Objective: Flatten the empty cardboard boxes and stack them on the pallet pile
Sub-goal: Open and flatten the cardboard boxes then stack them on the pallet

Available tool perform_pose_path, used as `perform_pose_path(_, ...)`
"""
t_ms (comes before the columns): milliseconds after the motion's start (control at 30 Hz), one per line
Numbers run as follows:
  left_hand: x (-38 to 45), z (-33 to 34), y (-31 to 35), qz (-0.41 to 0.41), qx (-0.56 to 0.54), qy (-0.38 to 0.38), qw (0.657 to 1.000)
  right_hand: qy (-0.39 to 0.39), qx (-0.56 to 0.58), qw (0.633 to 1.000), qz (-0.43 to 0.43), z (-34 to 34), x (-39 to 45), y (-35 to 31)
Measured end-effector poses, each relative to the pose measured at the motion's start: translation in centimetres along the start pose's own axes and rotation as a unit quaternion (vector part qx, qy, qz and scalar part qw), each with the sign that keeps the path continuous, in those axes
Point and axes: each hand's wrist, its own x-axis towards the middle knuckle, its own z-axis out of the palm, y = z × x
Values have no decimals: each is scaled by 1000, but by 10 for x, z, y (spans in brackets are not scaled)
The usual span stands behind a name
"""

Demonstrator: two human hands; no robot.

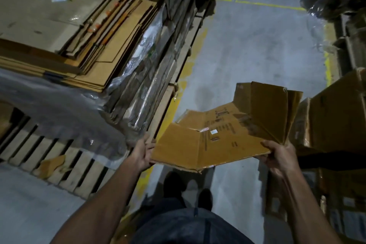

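Note:
I hold a flattened brown cardboard box (221,134) in front of me over the aisle floor, its far flaps bent upward at the right. My left hand (143,153) grips its near left edge. My right hand (277,155) grips its near right corner, thumb on top. To my left rises the pallet pile (111,55), a tall stack of flattened cardboard sheets with clear plastic wrap hanging down its side.
A wooden pallet (65,160) lies low at the left with a cardboard scrap on it. Yellow floor lines (174,105) edge the grey concrete aisle. Stacked brown boxes (336,109) stand at the right. My shoes (188,188) are below the box.

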Motion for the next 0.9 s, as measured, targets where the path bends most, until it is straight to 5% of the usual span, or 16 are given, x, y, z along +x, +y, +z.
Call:
perform_pose_path(133,47,-9,1,-63,231,62,969,-36,-117,992,-25,9,-15,-2)
perform_pose_path(567,89,26,-35,-88,351,116,925,-30,-281,950,-130,63,-28,5)
perform_pose_path(667,117,19,-44,-20,359,154,920,3,-282,951,-122,61,-22,9)
perform_pose_path(900,42,77,0,152,517,238,808,77,-192,971,-124,49,-21,-2)
